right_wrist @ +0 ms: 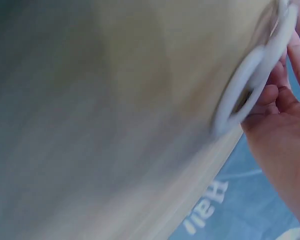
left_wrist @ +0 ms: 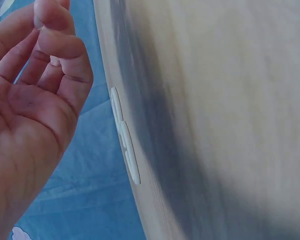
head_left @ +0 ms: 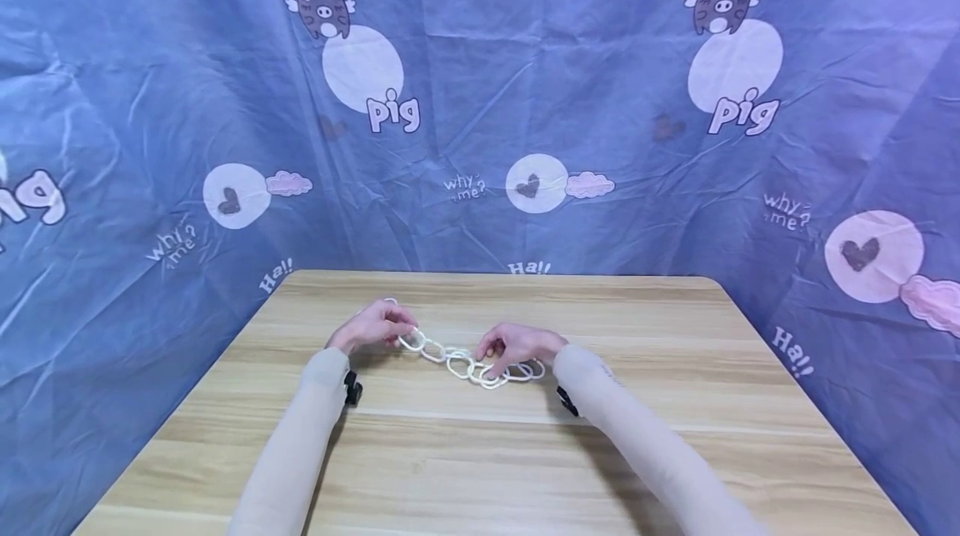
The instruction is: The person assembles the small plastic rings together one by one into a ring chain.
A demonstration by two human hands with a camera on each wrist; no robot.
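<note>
A chain of white linked rings (head_left: 491, 387) lies across the back half of the wooden table. At its left end my left hand (head_left: 375, 325) pinches a ring between thumb and fingertips; one more ring edge shows just behind that hand. My right hand (head_left: 521, 344) grips the chain nearer its right end, with several overlapping rings under and beside the fingers. Between the hands the links run in a slack line. In the left wrist view two or three rings (left_wrist: 130, 152) appear edge-on beyond the hand. Blurred rings (right_wrist: 231, 90) hang by the fingers in the right wrist view.
The wooden tabletop (head_left: 450, 461) spreads in front of both forearms. A blue printed cloth (head_left: 465, 102) hangs behind the table and along its sides. Each wrist wears a small black device (head_left: 352, 388) on its inner side.
</note>
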